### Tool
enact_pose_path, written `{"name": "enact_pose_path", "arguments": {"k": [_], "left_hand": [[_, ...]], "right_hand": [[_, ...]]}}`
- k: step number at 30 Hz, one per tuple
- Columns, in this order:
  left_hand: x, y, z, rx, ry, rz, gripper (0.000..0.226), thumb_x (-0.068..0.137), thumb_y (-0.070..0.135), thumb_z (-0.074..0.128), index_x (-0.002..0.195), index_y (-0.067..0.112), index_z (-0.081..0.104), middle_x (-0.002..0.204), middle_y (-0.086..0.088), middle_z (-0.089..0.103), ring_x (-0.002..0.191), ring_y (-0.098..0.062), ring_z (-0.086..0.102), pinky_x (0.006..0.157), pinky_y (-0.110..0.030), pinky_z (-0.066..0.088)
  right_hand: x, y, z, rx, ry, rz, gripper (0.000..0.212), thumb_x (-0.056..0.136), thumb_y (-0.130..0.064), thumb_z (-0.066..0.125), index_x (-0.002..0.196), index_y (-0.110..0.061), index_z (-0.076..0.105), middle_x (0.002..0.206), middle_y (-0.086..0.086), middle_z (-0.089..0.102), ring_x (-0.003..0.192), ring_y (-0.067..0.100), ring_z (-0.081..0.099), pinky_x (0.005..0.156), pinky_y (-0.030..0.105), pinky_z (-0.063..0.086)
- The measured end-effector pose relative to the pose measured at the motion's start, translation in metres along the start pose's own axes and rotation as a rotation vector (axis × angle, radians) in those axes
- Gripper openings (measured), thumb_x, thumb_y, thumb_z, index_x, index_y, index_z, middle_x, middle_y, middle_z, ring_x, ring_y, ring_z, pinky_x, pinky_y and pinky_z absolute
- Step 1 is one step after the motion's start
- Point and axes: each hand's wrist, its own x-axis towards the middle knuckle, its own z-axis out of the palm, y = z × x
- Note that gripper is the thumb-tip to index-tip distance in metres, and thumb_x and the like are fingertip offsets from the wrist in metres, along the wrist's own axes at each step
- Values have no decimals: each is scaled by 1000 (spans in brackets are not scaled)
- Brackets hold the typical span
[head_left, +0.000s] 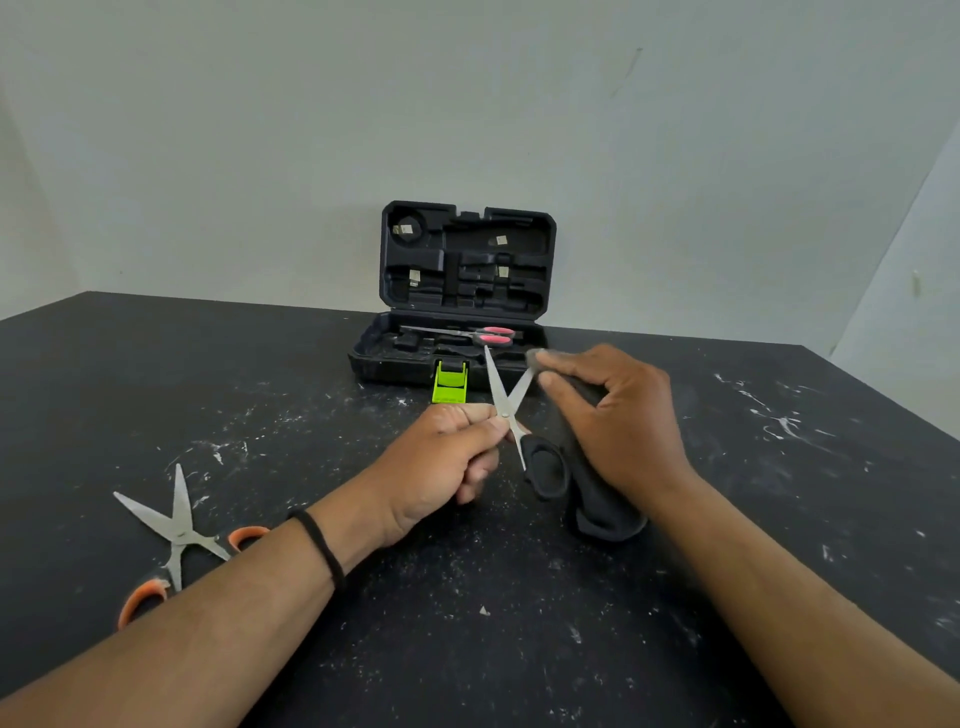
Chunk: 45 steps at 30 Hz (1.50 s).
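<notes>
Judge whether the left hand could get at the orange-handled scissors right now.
Probably not yet: the left hand pinches the black-handled scissors. Once it lets go, likely yes, since the orange-handled scissors lie on the table close by its forearm.

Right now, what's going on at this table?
The left hand pinches black-handled scissors, blades open, near the pivot. The right hand holds a dark cloth against one blade tip, apparently wiping it. Orange-handled scissors lie open on the table to the left, and red-handled scissors lie in the open tool case behind.
</notes>
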Motion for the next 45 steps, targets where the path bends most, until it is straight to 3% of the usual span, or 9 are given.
{"name": "enact_pose_path", "arguments": {"k": [3,9,17,21,25,30,34,39,45], "left_hand": [[2,0,-6,-150,39,-36,31,108,17,41,81,14,57,49,4,38,38,-8,32,52,-26,42],[4,0,-8,-220,17,-57,20,107,16,42,96,7,56,47,5,37,35,-7,31,47,-25,44],[0,3,-11,-164,-93,-78,26,107,18,43,94,10,65,50,4,37,38,-8,32,50,-27,46],[4,1,-6,129,91,-5,27,107,21,45,99,13,69,52,3,39,44,-12,35,48,-29,46],[8,-7,-12,583,322,194,27,105,29,48,97,31,74,53,7,50,48,-11,44,53,-30,42],[11,-11,-8,712,404,326,25,103,32,53,108,24,76,102,6,77,94,-10,69,77,-16,49],[12,-13,-8,907,437,389,39,101,42,44,103,18,75,97,3,76,88,-18,69,69,-26,47],[12,-9,-1,976,500,428,34,104,38,49,111,18,75,103,3,77,94,-18,71,74,-28,53],[8,-4,3,1003,514,444,38,101,38,49,101,12,76,95,-3,78,89,-23,72,74,-42,60]], "right_hand": [[-6,-9,8,79,-197,-15,23,89,-17,77,109,-28,80,95,-13,75,92,5,71,87,33,59],[3,-9,-8,156,-405,20,26,90,-11,76,110,-27,80,97,-9,76,94,7,71,90,23,55],[5,2,-4,-48,-7,29,24,92,-21,73,107,-39,78,92,-17,73,90,1,69,82,35,60],[7,-2,-12,-109,111,31,24,96,-21,67,111,-37,77,90,-21,67,88,-3,64,79,24,55],[5,-15,-9,-136,89,-83,23,96,-19,65,112,-31,77,86,-16,65,82,3,63,72,26,54],[-2,-28,5,-230,-63,-189,28,96,-25,62,120,-30,75,82,-15,55,71,5,54,61,28,48],[-2,-29,7,-348,-110,-180,28,97,-29,61,120,-37,74,77,-18,45,70,3,46,56,20,35],[1,-33,3,-491,49,-127,24,99,-28,60,113,-37,76,84,-12,56,65,10,54,51,24,44],[7,-36,-3,-517,155,0,25,101,-27,55,113,-36,75,91,-9,58,66,11,52,52,18,32]]}}
